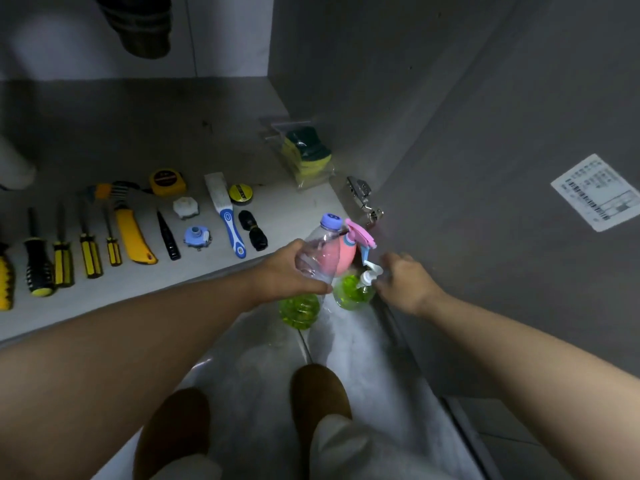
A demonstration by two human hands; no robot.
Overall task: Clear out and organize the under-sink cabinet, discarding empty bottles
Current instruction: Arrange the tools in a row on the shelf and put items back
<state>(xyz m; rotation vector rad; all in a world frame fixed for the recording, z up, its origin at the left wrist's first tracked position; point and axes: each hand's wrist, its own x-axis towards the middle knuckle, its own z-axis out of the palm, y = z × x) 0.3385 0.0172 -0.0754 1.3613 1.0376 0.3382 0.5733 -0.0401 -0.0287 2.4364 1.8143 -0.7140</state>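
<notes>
Grey cabinet floor [138, 133], tools [90, 254]; left hand [287, 271] around clear bottle [320, 251] (right hand [405, 282]: unclear).

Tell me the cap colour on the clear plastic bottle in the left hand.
Periwinkle blue round cap; head view.

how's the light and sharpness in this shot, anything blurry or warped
Head view: dim overall, the back of the cabinet in shadow. Head view: the right hand and pump bottle look motion-blurred; the tools are crisper. Head view: the wide-angle lens bows the edges; the door label is unreadable.
</notes>
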